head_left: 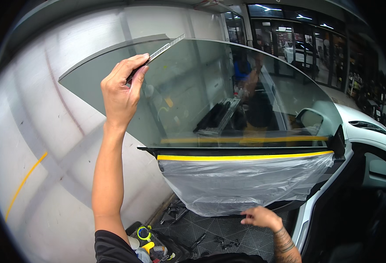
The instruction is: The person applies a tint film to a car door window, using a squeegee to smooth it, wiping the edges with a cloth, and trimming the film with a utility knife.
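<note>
My left hand (pixel 124 80) is raised at the upper left and grips a snap-off utility knife (pixel 165 49). The knife's long segmented blade points up and right, across the top edge of the car window glass (pixel 186 85). A sheet of film (pixel 91 75) reaches past the glass on the left. My right hand (pixel 258 217) hangs low, fingers partly curled, near the lower edge of clear plastic sheeting (pixel 239 184); whether it touches the sheeting or holds anything is hard to tell. Yellow tape (pixel 242 157) runs along the top of the sheeting, just below the glass.
A pale wall (pixel 61 184) stands at the left. Below, a tray (pixel 176 250) with tape rolls and tools lies near the grated floor (pixel 219 227). The white car body and open doorway (pixel 306 223) are at the right, with a side mirror (pixel 309 119) visible through the glass.
</note>
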Demonstrator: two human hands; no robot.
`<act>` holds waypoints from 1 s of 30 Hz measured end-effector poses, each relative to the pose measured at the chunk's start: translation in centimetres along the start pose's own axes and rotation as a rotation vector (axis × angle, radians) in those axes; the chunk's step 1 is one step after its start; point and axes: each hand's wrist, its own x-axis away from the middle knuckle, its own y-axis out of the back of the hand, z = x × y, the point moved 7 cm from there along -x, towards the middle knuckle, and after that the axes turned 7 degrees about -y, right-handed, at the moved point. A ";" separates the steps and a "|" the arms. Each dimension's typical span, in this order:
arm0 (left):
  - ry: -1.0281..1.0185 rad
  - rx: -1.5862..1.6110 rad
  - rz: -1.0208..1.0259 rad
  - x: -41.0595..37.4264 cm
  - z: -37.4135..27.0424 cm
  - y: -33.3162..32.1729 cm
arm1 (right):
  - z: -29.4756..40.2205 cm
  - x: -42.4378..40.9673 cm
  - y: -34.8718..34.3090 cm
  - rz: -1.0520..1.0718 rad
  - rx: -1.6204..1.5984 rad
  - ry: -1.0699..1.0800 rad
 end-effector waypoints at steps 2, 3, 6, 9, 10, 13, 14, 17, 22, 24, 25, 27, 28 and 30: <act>-0.045 -0.010 -0.005 0.2 0.5 -0.1 | -2.9 -0.3 -4.8 0.104 -0.049 -0.169; -0.046 -0.007 -0.008 0.3 0.6 -0.2 | -4.5 -0.1 -6.9 0.125 -0.073 -0.232; -0.057 0.014 -0.019 0.4 0.9 -0.5 | -9.2 1.2 -12.8 0.174 -0.126 -0.388; -0.097 0.027 -0.055 0.2 1.5 -0.2 | -12.0 2.8 -16.6 0.236 -0.126 -0.494; -0.114 0.030 -0.074 0.2 1.6 -0.1 | -13.0 3.3 -17.7 0.240 -0.138 -0.534; -0.108 0.021 -0.081 0.3 1.8 -0.2 | -15.7 4.9 -19.9 0.226 -0.142 -0.613; -0.112 0.025 -0.085 0.3 1.7 -0.3 | -16.4 5.4 -20.2 0.202 -0.121 -0.610; -0.108 0.031 -0.085 0.3 1.5 -0.4 | -15.8 6.2 -19.6 0.207 -0.123 -0.670; -0.060 0.042 -0.085 0.3 1.4 -0.5 | -15.4 6.6 -17.8 0.157 -0.145 -0.723; -0.074 0.034 -0.080 0.2 1.3 -0.5 | -14.8 6.8 -16.9 0.134 -0.158 -0.749; -0.080 0.031 -0.078 0.1 1.3 -0.5 | -14.8 6.9 -16.9 0.121 -0.167 -0.754; -0.077 0.039 -0.082 0.1 1.3 -0.6 | -14.9 7.1 -16.7 0.095 -0.183 -0.765; -0.075 0.044 -0.085 0.0 1.2 -0.6 | -15.2 7.1 -16.9 0.102 -0.183 -0.769; -0.056 0.058 -0.086 0.1 1.4 -0.5 | -15.6 7.0 -17.3 0.120 -0.183 -0.774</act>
